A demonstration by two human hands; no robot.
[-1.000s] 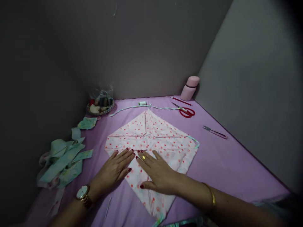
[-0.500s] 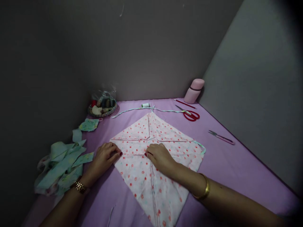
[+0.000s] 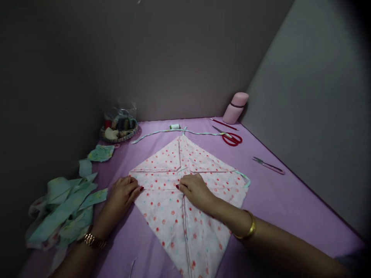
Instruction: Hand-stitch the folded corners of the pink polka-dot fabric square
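Observation:
A white cloth with small red flowers (image 3: 162, 208) lies flat in a diamond shape, its folded seams meeting near the middle. At its left corner, my left hand (image 3: 124, 191) is closed, thumb and fingers pinching the cloth edge. My right hand (image 3: 197, 191) rests on the middle of the cloth, fingers curled together and gripping the fabric along a crosswise crease. A thin mint-green cord (image 3: 156, 133) is joined to the far corner and spreads to both sides. Another green loop (image 3: 246, 180) shows at the right corner.
Red-handled scissors (image 3: 232, 139), a red pencil (image 3: 224, 124) and a pink bottle (image 3: 235, 108) are at the back right. Thread snips (image 3: 269, 166) lie to the right. A white thread spool (image 3: 174, 126) is behind the cloth. Left are green scraps (image 3: 66, 204) and a sewing basket (image 3: 118, 139).
The view has shifted slightly, so things appear a little further left. My left hand has drawn slightly outward with the cloth's left corner; my right hand stays at the middle.

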